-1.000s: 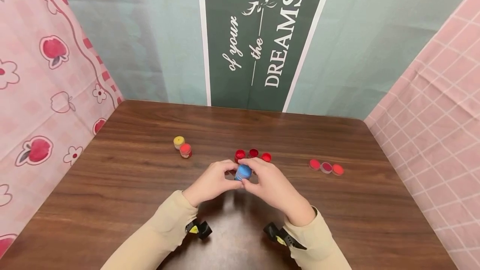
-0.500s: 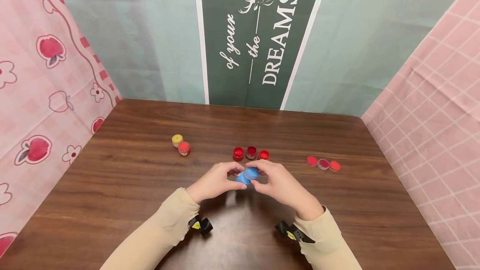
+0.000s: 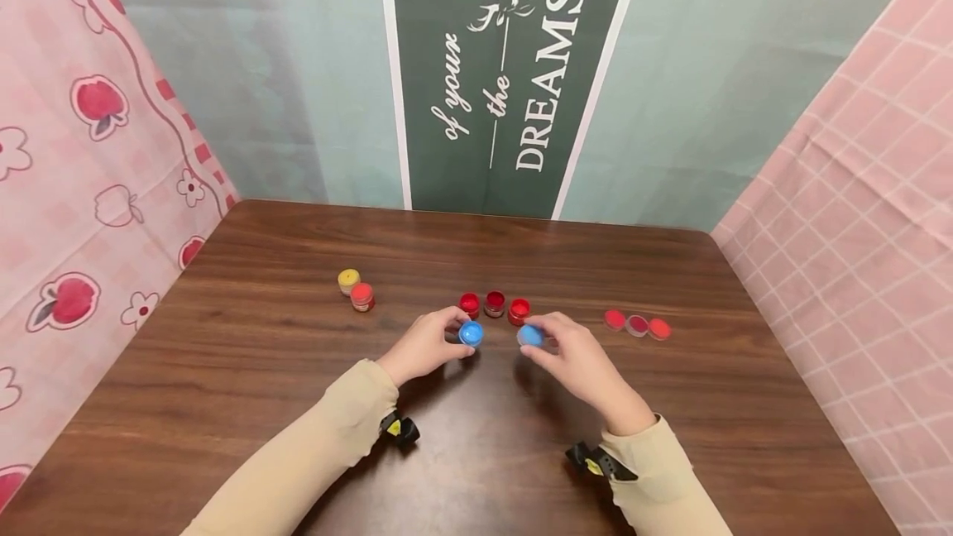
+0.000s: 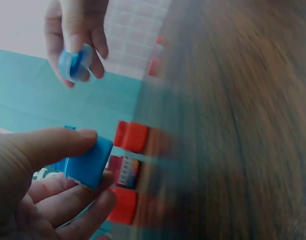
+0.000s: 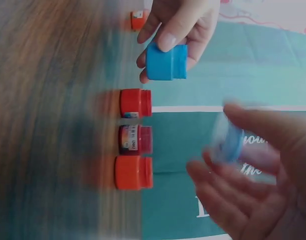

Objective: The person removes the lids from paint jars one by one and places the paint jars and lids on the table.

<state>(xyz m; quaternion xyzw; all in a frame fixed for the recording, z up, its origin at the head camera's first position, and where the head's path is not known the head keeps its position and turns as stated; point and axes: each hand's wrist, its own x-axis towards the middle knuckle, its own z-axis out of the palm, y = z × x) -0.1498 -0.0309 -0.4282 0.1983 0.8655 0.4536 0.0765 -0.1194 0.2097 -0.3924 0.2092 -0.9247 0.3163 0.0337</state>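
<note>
My left hand (image 3: 426, 346) grips a small blue paint jar (image 3: 471, 334) between thumb and fingers, its mouth uncovered and bright blue paint showing. In the left wrist view the thumb lies along the side of the blue jar (image 4: 89, 162). To the right, my right hand (image 3: 577, 358) pinches the round lid (image 3: 530, 336), clear-edged with blue on it, apart from the jar. The right wrist view shows that lid (image 5: 228, 140) blurred in the fingers. Just beyond both hands stand three uncovered red paint jars (image 3: 495, 304) in a row.
Three red-stained lids (image 3: 636, 325) lie in a row on the right of the brown wooden table (image 3: 476, 453). At the left stand a lidded yellow jar (image 3: 348, 281) and a lidded orange-red jar (image 3: 362, 297), side by side. Cloth hangings (image 3: 260, 89) border the table at the back and sides.
The lid has come off the blue jar. My right hand has carried it to the right, while my left hand has drawn slightly left and turned the jar's mouth up.
</note>
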